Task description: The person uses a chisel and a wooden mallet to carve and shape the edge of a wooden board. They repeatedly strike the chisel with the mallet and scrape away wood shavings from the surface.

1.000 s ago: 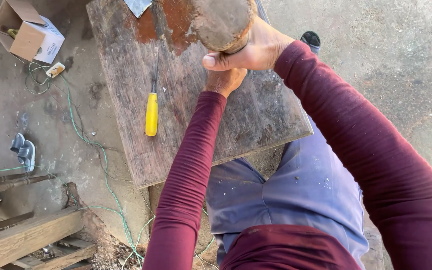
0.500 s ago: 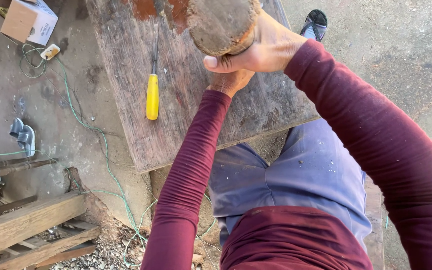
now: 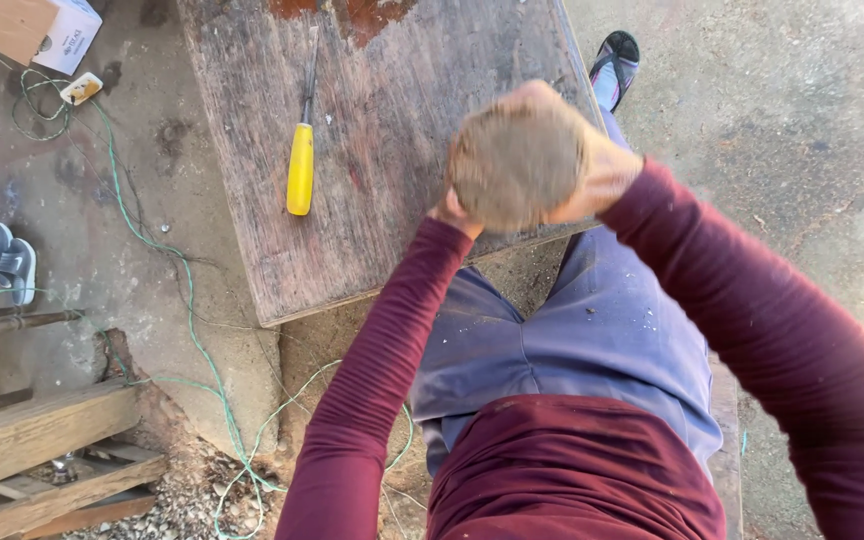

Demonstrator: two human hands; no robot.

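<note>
A rough, rounded brown lump (image 3: 517,158), seemingly wood or clay, is held up between both hands above the near edge of the weathered wooden surface (image 3: 392,200). The right hand (image 3: 602,175) is wrapped around its right side, fingers closed firmly on it; the left hand (image 3: 449,212) is mostly hidden behind and under the lump, so its support is judged rather than seen, though it appears pressed against the lower left. The lump is raised clear of the boards, probably so that its face can be turned toward the eyes. A yellow-handled chisel (image 3: 301,150) is left lying on the surface, well apart to the left, blade pointing away, within easy reach. A green cord (image 3: 167,260) trails across the floor, a cardboard box (image 3: 37,30) sits at the far left corner, and wooden beams (image 3: 32,440) lie at the lower left.
</note>
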